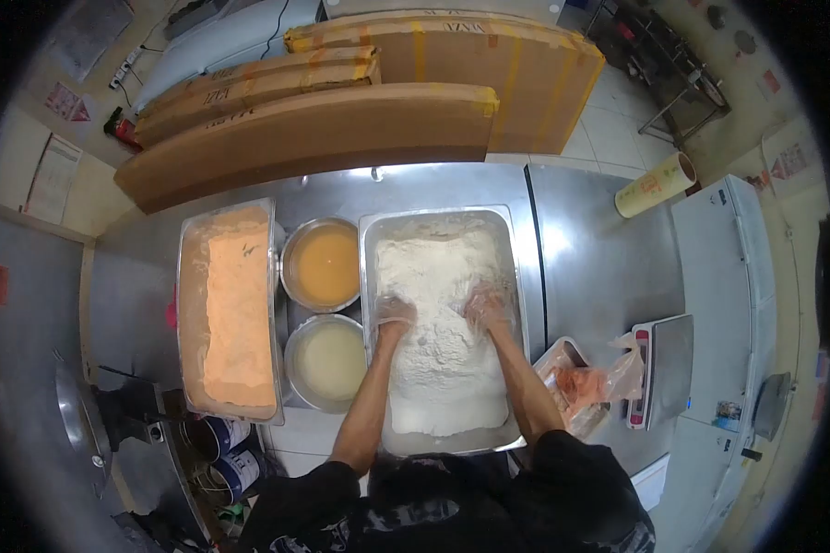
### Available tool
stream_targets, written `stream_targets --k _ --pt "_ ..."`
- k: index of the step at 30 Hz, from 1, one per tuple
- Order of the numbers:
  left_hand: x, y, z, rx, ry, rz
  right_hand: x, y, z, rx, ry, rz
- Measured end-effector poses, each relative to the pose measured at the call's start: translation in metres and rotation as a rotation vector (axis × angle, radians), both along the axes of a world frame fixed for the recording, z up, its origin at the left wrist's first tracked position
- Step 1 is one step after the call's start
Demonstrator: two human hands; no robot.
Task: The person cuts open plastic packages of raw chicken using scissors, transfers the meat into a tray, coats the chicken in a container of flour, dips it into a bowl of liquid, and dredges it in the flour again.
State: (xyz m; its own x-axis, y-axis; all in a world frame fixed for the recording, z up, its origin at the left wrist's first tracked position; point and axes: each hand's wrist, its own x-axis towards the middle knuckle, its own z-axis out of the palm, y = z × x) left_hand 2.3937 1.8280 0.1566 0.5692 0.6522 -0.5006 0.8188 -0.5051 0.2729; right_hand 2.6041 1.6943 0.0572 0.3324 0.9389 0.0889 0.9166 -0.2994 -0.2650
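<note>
A large metal tray (pixel 516 369) holds a deep bed of white flour (pixel 443 350), heaped and lumpy in the middle. My left hand (pixel 397 313), in a clear plastic glove, is at the tray's left side, touching the flour. On the right side my right hand (pixel 485 306), gloved the same way, also touches the flour. The fingers of both hands are partly sunk in flour and blurred by the plastic, so what they hold, if anything, cannot be made out.
Left of the tray stand a bowl of orange liquid (pixel 327 264), a bowl of pale liquid (pixel 330 363) and a tray of orange powder (pixel 238 313). To the right are a small tray with a plastic bag (pixel 581 387), a scale (pixel 666 369) and a film roll (pixel 655 186). Cardboard boxes (pixel 314 134) stand behind.
</note>
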Motion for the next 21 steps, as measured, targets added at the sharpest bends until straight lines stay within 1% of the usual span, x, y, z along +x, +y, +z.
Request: stream_targets --k 1,2,3,4,6,7,9,11,12,14,17,20,21 --pt "-0.008 -0.009 0.000 -0.028 -0.042 0.068 -0.010 -0.009 -0.005 -0.059 -0.021 -0.019" --pt "-0.013 -0.017 0.000 -0.076 -0.134 0.205 -0.015 -0.012 -0.008 -0.194 -0.041 0.013" --pt "-0.014 -0.022 -0.006 -0.079 -0.137 0.204 -0.017 -0.012 0.016 -0.615 -0.081 0.224" --pt "-0.012 -0.028 -0.013 -0.104 -0.232 0.288 -0.019 -0.011 0.023 -0.620 -0.086 0.221" --pt "-0.005 -0.034 -0.022 -0.133 -0.335 0.367 -0.020 -0.009 0.035 -0.376 0.127 0.259" --pt "0.002 -0.030 -0.015 -0.146 -0.352 0.367 -0.019 -0.001 0.061 -0.382 0.117 0.285" --pt "0.013 -0.020 0.000 -0.177 -0.376 0.374 -0.011 0.008 0.113 -0.354 0.172 0.216" --pt "0.014 -0.021 0.010 -0.202 -0.395 0.375 -0.009 0.000 0.117 -0.320 0.239 0.112" --pt "0.006 -0.024 0.009 -0.209 -0.383 0.358 -0.005 -0.009 0.114 -0.306 0.239 0.104" --pt "-0.022 -0.050 -0.002 -0.174 -0.277 0.369 -0.015 -0.041 0.091 -0.275 0.194 0.096" --pt "-0.042 -0.103 -0.028 -0.075 -0.046 0.520 -0.057 -0.090 0.051 -0.170 0.097 0.009" --pt "-0.040 -0.118 -0.055 -0.046 0.055 0.709 -0.087 -0.106 0.037 -0.031 0.156 -0.093" --pt "-0.043 -0.117 -0.059 -0.092 0.004 0.690 -0.091 -0.104 0.035 0.011 0.213 -0.120"
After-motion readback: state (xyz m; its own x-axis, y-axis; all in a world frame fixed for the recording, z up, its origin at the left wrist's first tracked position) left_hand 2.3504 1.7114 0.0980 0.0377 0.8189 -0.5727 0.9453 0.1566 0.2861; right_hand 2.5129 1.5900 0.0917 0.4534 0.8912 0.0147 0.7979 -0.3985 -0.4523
